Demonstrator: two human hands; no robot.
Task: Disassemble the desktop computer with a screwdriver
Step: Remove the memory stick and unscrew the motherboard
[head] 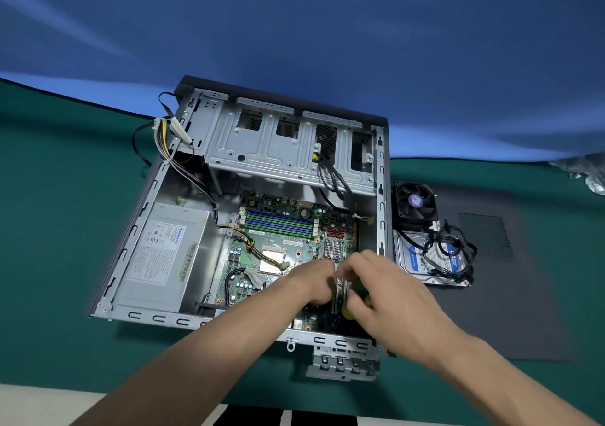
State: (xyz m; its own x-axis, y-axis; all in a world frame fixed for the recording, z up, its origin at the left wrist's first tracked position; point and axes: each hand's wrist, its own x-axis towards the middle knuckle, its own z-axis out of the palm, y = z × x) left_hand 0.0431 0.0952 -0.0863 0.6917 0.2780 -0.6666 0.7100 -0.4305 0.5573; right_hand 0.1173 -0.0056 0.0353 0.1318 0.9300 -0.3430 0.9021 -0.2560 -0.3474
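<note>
On the green surface, open computer case lying flat, lid off, circuit board bared inside. Over the board's near right corner, left hand and right hand close together, fingers curled; grip of each blurred, cannot tell whether clamped on anything. Yellow-green something under the right hand, perhaps the screwdriver's handle. Beside the case: fan, hard drive, dark panel.
</note>
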